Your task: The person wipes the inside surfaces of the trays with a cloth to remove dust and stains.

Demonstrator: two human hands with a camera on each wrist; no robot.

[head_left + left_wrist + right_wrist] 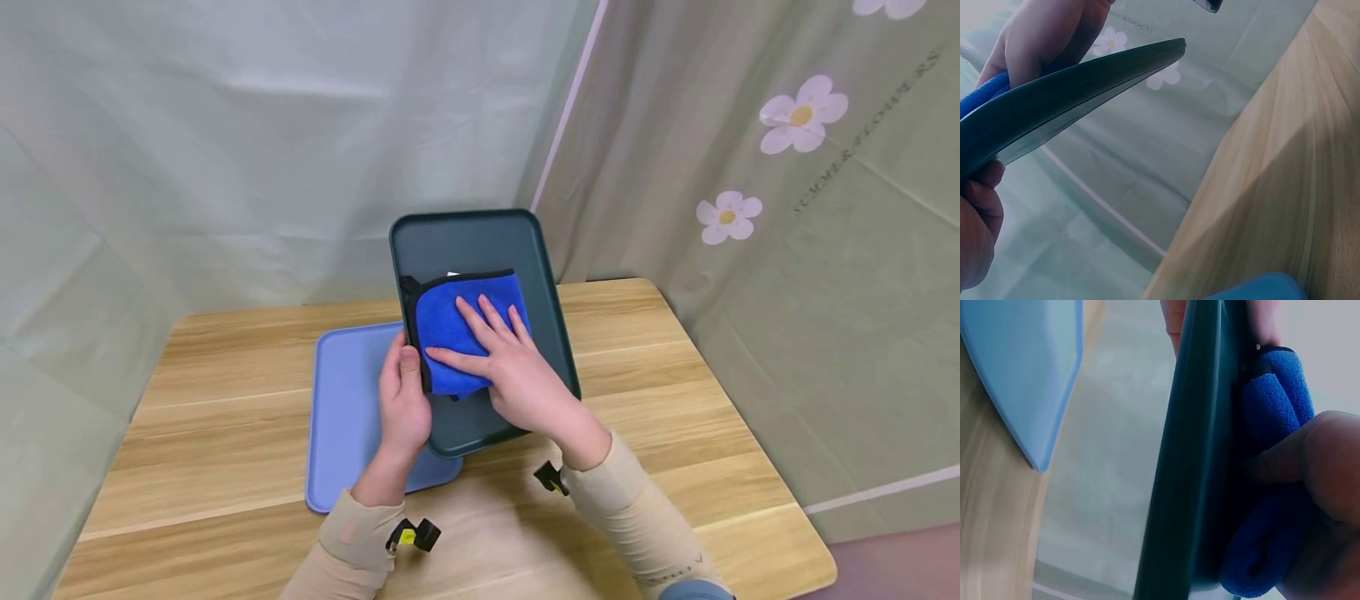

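My left hand grips the left edge of a dark green tray, which is held up at a tilt above the table. Its thumb lies along the rim, while the curled fingers show at the underside in the left wrist view. On the tray's inner face lies a folded blue cloth with black edging. My right hand presses on this cloth with fingers spread and straight. In the right wrist view, its thumb reaches in between rolled folds of the cloth; the thumb tip is hidden.
A light blue tray lies flat on the wooden table, partly below the green one. Grey-green curtains hang behind and at both sides of the table. Small black devices sit at both wrists.
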